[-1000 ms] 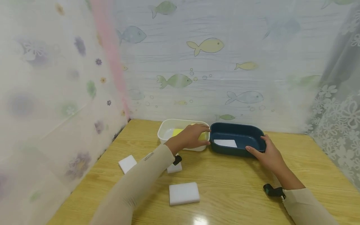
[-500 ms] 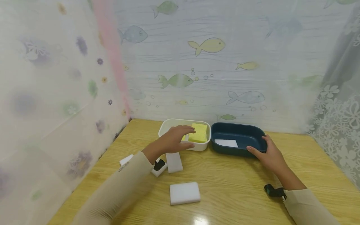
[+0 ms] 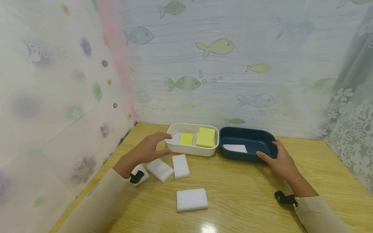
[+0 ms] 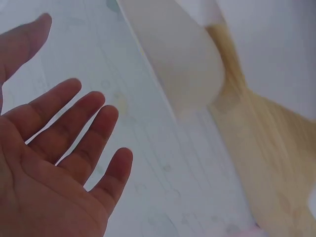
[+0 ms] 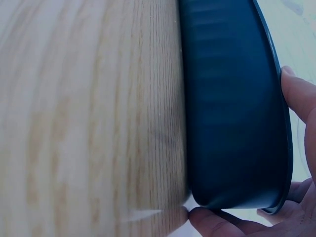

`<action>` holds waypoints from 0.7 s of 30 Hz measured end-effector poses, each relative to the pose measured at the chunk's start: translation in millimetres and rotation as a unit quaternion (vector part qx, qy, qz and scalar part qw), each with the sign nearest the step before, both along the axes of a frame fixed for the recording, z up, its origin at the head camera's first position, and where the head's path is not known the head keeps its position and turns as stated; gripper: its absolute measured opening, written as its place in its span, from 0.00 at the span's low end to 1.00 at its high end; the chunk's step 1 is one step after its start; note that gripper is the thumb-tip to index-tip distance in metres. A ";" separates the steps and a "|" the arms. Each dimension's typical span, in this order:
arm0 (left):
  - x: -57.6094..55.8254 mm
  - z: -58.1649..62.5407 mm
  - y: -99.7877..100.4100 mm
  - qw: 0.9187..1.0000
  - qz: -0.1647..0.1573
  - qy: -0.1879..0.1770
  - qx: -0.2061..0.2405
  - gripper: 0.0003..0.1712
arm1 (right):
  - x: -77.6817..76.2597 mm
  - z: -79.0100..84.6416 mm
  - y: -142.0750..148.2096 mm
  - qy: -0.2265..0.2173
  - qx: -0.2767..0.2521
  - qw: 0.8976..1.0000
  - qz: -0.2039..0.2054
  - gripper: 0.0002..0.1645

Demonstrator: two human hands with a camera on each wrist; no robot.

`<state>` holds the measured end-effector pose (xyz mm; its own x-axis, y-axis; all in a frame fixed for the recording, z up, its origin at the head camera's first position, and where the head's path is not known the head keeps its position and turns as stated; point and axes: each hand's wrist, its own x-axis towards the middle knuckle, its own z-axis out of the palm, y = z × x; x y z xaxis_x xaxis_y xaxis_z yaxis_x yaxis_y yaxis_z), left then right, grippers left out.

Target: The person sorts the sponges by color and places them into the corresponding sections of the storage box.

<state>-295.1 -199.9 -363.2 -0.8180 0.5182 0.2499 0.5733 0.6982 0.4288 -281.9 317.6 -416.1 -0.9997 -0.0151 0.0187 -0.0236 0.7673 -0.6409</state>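
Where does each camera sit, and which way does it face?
Head: on the head, facing forward and down; sees the yellowish wooden table, white oblong plastic tub, navy oblong plastic tub, left hand, right hand and beige sleeves.
Left wrist: worn there, tilted, facing past the left hand, palm visible, toward the white tub and pale fish-print backdrop.
Right wrist: worn there, tilted, facing the navy tub's outer side; part of the right hand shows.
Shared: head and right wrist both show the right hand on the navy tub.

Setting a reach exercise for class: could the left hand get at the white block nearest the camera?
Probably yes: the left hand holds nothing, and that white block lies uncovered on the table, free from above.
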 end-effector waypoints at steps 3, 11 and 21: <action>5.7 -5.3 -21.9 1.000 0.020 -0.018 -0.003 0.35 | 0.4 1.2 -0.3 -0.001 -0.001 1.000 0.002 0.66; 19.2 -19.4 -73.4 0.996 0.065 -0.066 0.009 0.36 | 0.3 0.4 1.4 0.005 -0.004 1.000 0.002 0.66; 23.9 -29.3 -118.3 0.985 0.086 -0.149 -0.003 0.39 | -1.9 -2.6 1.1 0.003 0.000 1.000 0.002 0.65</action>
